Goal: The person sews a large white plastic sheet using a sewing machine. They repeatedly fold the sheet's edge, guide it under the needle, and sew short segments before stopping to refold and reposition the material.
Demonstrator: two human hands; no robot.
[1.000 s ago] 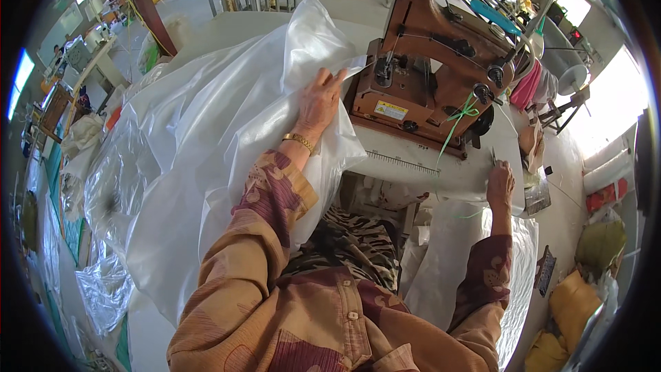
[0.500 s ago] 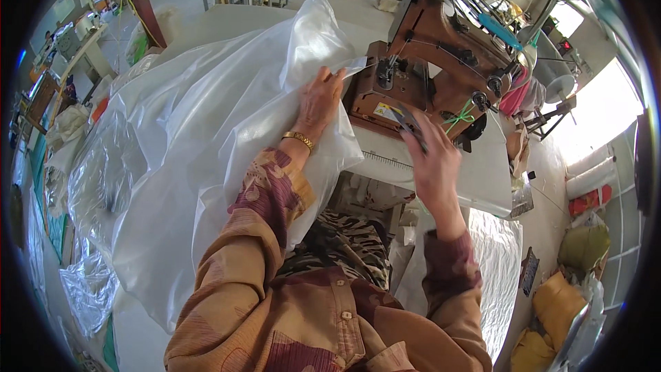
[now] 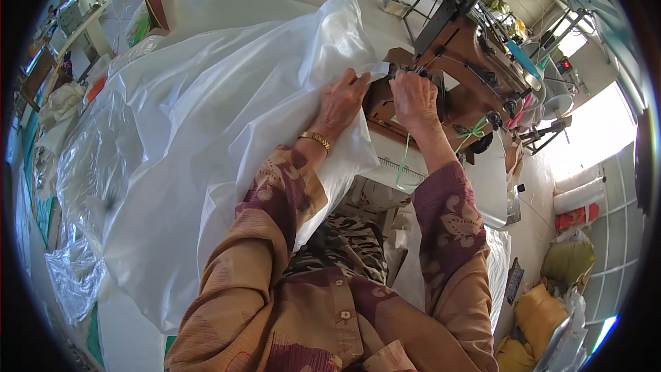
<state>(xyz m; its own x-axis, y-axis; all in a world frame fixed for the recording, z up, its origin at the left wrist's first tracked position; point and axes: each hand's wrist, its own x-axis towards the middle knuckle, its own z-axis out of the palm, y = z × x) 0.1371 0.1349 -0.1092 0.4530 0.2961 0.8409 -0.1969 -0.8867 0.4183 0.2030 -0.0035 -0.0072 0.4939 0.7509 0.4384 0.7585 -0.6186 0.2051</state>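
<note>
Right beside the brown sewing machine (image 3: 468,76), the left hand (image 3: 341,100) is pressing flat, fingers spread, on the clear plastic bag (image 3: 227,131); the right hand (image 3: 413,96) is curling over the bag's edge at the machine's needle end.

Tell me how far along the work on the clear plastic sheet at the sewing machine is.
Done: the clear plastic sheet is spread over the table, its corner brought to the brown sewing machine. In hand: the left hand presses the sheet's edge, the right hand rests at the machine's head. Left: no finished seam shows, and most of the sheet lies bunched to the left.
</note>
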